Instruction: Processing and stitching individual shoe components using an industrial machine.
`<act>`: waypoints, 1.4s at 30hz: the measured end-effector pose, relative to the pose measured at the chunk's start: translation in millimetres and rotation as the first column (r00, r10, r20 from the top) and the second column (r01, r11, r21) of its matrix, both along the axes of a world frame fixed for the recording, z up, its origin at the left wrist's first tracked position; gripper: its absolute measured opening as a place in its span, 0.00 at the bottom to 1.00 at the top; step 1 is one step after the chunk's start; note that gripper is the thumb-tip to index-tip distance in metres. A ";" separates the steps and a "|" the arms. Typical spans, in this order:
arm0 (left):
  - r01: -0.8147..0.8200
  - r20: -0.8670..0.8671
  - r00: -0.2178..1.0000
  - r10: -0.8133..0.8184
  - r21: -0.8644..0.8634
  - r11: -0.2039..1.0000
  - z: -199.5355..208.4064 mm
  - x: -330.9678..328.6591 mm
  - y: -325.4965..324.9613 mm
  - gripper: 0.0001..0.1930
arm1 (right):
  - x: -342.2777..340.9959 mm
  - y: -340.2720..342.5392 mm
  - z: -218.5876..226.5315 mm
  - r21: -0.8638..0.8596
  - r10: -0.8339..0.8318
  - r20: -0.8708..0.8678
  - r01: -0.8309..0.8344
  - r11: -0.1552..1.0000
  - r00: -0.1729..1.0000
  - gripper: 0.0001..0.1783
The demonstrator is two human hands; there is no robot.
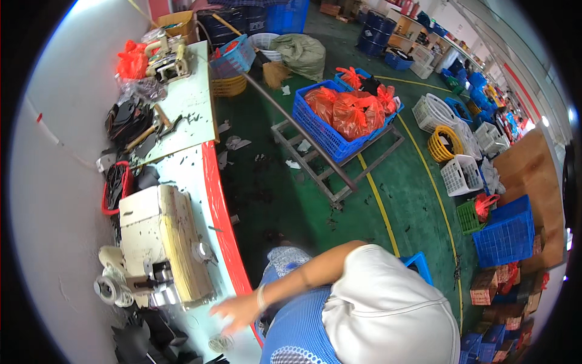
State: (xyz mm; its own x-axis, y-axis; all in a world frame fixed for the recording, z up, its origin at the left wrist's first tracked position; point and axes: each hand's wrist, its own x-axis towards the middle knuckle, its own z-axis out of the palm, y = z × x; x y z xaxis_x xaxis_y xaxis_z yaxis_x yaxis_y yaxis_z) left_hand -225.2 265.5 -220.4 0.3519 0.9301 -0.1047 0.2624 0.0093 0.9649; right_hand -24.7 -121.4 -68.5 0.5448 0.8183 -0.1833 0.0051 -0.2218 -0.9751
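Observation:
My right hand [239,312] reaches leftward over the white bench top [200,315], a little blurred, its fingers stretched out and slightly apart. Nothing shows in it. A pale band circles the wrist. Beside the fingertips stands a cream boxy bench machine [160,236] with yellowed edges and shiny metal parts at its near end. Just below the hand lies a small pale ring-shaped bundle [220,344]. Black flat pieces [151,337] are heaped at the bench's lower left. My left hand is out of view.
Red edging [221,203] runs along the bench. Farther along it are a hammer [162,115] and another cream machine [170,57]. A metal-framed cart [333,194] carries blue crates [327,130] of red bags. Behind my arm is a blue stool [418,267]. Crates line the right side.

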 end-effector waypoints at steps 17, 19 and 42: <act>0.676 0.246 0.690 -0.681 -0.556 0.483 -41.8 202.1 -195.6 0.21 | -49.9 -35.2 65.8 0.595 -0.556 0.543 0.179 0.784 0.629 0.05; 0.768 0.327 0.534 -0.780 -0.574 0.286 -32.6 255.8 -271.5 0.21 | -56.5 -61.4 78.2 0.559 -0.614 0.605 0.279 0.781 0.507 0.06; 0.596 0.376 0.627 -0.683 -0.795 0.110 80.5 129.6 -144.9 0.30 | -66.9 -119.7 170.9 0.304 -0.539 0.418 0.446 0.841 0.731 0.10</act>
State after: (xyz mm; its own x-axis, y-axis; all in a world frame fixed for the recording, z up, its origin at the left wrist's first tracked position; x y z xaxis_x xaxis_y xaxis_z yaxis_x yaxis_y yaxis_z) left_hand -95.6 120.6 -139.9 0.7225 -0.2139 -0.6574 0.6542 0.5191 0.5501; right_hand -91.6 -241.1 102.5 0.8582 0.4016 0.3199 0.4077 -0.1542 -0.9000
